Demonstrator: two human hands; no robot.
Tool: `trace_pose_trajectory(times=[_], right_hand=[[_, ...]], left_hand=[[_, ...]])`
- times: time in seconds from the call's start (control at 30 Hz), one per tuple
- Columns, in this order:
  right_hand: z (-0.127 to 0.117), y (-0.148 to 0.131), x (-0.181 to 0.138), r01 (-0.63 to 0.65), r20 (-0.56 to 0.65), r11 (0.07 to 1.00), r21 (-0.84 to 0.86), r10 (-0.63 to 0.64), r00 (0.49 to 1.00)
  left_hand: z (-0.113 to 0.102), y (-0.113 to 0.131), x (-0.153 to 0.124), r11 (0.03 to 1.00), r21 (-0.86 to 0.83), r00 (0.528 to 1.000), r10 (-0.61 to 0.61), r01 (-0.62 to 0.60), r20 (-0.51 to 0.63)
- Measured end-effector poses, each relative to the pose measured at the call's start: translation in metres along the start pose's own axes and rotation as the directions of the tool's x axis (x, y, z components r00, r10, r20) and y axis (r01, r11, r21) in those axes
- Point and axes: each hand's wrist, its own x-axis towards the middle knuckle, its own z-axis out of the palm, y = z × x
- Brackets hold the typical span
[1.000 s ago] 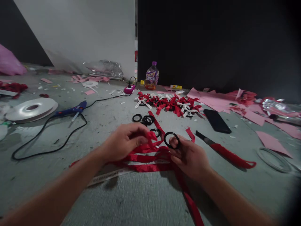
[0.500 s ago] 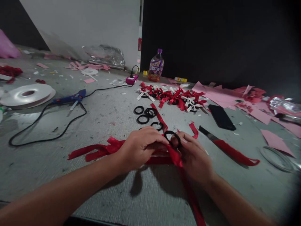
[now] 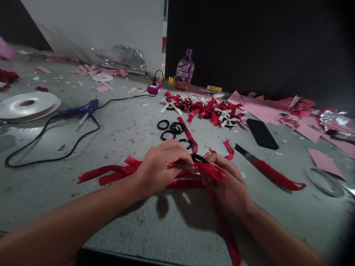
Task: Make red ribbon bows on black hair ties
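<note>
Red, glossy ribbon (image 3: 213,171) bends in a folded loop against a black ring (image 3: 199,158), both pinched between the hands (image 3: 159,164).

Over on the left of the frame there's a big white spool (image 3: 31,109) sitting just beside a blue glue gun (image 3: 76,110), whose black cord (image 3: 73,152) loops around and heads for a magenta power adapter (image 3: 154,88) near the top middle. Next to that, a purple-capped drink bottle (image 3: 183,72) stands upright with a bit of amber liquid at the bottom, right by a dark panel (image 3: 249,44). Right side's got a black phone (image 3: 262,133) lying flat, a red-handled knife (image 3: 269,173) below it, and pink paper (image 3: 259,109) scattered toward the edge.
</note>
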Motion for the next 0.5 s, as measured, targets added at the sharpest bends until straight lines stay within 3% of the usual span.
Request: trace_pose_trajectory(times=[0.2, 0.37, 0.5], right_hand=[[-0.0007, -0.0007, -0.0011, 0.026, -0.016, 0.993, -0.114, -0.028, 0.999], [-0.0025, 0.0008, -0.0010, 0.042, 0.000, 0.986, -0.163, -0.042, 0.999], [-0.0023, -0.0003, -0.0009, 0.085, 0.028, 0.968, -0.235, -0.081, 0.996]], left_hand=[[-0.0010, 0.0018, -0.0008, 0.998, 0.059, 0.999, 0.025, -0.027, 0.028], [0.0001, -0.0002, 0.0011, 0.995, 0.013, 0.995, 0.098, -0.098, 0.005], [-0.0003, 0.0000, 0.0029, 0.998, -0.006, 0.998, 0.060, -0.060, 0.028]])
